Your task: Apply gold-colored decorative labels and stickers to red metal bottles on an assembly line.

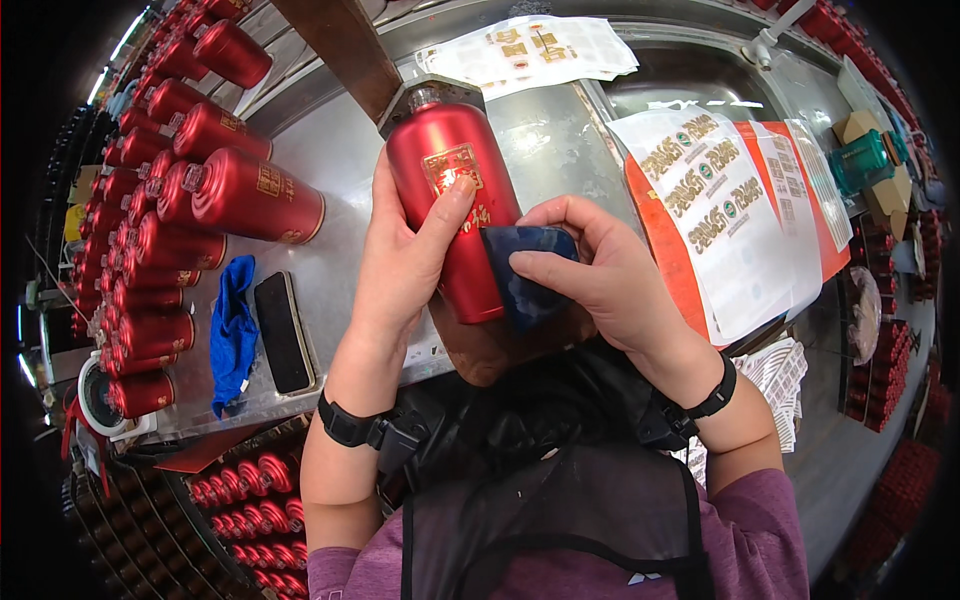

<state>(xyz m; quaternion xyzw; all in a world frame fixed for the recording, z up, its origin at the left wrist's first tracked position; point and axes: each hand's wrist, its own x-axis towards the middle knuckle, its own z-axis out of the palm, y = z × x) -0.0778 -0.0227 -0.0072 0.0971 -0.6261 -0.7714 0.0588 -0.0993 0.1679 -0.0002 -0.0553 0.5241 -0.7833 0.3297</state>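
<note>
A red glossy bottle (440,150) with gold decoration and a clear neck lies in front of me, its neck pointing away. My left hand (405,235) is wrapped round its left side, thumb pressed on the gold label. Between the thumb and fingers of my right hand (590,265) is a dark blue flat scraper (530,270), which touches the lower right side of the bottle. Under the bottle is a brown board (480,355); a metal bracket (450,82) stands around its neck end. The bottle's underside is hidden.
Many red bottles (240,195) stand in rows at the left. A blue cloth (235,335) and a phone (284,335) lie on the metal table (330,130). White decal sheets (715,200) rest on an orange-red sheet (665,240) at right, near a sink (690,90).
</note>
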